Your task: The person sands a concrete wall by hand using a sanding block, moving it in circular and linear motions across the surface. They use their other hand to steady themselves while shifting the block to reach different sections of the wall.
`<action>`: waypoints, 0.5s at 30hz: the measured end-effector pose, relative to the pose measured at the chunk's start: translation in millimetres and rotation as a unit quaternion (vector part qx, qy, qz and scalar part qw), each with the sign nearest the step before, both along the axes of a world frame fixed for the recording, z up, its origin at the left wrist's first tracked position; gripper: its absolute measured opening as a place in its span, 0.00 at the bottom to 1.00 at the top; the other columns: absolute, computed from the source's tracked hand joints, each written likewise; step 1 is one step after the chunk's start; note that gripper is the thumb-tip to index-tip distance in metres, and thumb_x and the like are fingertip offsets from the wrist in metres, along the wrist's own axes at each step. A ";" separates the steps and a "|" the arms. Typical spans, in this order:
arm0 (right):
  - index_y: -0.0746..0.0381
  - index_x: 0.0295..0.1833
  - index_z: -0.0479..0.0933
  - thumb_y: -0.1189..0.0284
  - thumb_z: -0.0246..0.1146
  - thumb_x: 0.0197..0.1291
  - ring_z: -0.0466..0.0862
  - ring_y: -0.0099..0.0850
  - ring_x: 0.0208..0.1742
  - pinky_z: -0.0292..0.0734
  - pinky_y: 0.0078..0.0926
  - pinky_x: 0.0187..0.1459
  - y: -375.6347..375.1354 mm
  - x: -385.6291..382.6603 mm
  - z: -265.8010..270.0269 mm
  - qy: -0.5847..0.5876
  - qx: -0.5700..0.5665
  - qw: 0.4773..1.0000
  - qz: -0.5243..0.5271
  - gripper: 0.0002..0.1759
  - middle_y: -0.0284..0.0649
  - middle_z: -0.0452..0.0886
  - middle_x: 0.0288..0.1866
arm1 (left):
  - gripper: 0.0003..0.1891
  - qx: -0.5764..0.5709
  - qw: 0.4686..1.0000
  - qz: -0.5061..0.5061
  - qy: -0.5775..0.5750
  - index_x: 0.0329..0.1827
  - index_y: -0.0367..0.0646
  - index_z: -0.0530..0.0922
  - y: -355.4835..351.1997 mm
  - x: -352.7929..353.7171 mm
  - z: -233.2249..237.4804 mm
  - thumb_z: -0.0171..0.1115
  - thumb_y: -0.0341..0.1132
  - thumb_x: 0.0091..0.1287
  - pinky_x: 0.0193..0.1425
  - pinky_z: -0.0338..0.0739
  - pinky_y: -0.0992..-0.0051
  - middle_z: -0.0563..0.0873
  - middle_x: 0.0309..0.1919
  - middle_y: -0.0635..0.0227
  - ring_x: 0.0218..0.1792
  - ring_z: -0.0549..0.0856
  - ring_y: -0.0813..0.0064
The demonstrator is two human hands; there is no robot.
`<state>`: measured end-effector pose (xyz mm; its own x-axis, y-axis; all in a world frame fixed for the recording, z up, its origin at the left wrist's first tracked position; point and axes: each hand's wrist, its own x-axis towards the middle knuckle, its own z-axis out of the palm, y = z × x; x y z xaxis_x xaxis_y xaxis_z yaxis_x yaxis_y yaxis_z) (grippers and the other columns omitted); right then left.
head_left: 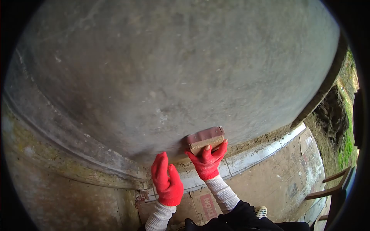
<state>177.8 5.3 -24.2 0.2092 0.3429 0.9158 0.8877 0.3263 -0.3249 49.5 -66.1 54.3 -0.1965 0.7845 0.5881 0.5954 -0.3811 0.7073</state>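
My right hand (207, 163), in a red glove with bare fingertips showing, grips a sanding block (206, 139) from below. The block is tan with a reddish-brown abrasive strip wrapped over its upper part, and it lies against the lower part of a grey cement wall (165, 77). To the left, my left hand (167, 181), also red-gloved, is raised close to the wall with fingers stretched up and the thumb apart. Nothing is in it. Pale scuffs and scratches mark the wall.
A pale tiled ledge (246, 160) with crumbly debris runs along the wall's foot. Cardboard sheets (266, 179) cover the floor. At left stands a mouldy, stained wall (58, 192). A wooden chair (335, 188) is at lower right, with soil and grass beyond. A shoe (261, 211) shows below.
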 end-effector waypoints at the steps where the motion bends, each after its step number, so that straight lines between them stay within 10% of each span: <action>1: 0.39 0.75 0.48 0.58 0.82 0.32 0.65 0.64 0.63 0.69 0.58 0.54 -2.5 0.3 -16.4 -0.014 -0.010 1.000 0.003 0.64 0.64 0.51 0.71 | 0.21 0.001 1.000 -0.008 0.015 0.65 0.33 0.68 3.6 -0.8 -13.7 0.47 0.25 0.69 0.65 0.66 0.66 0.72 0.61 0.52 0.61 0.73 0.58; 10: 0.36 0.77 0.42 0.60 0.82 0.35 0.53 0.64 0.72 0.59 0.59 0.63 -7.0 -13.8 57.6 0.001 -0.036 0.998 0.044 0.68 0.65 0.36 0.75 | 0.36 0.023 0.994 -0.007 0.105 0.67 0.32 0.60 2.8 18.8 -81.8 0.67 0.26 0.56 0.66 0.64 0.53 0.66 0.65 0.42 0.63 0.68 0.42; 15: 0.35 0.77 0.41 0.60 0.81 0.36 0.51 0.64 0.72 0.58 0.59 0.64 -10.7 -12.9 -18.3 0.012 -0.064 0.992 0.105 0.68 0.64 0.37 0.74 | 0.42 -0.008 0.988 -0.047 0.145 0.68 0.29 0.59 8.6 30.4 -112.0 0.69 0.33 0.51 0.62 0.68 0.53 0.69 0.60 0.39 0.59 0.71 0.40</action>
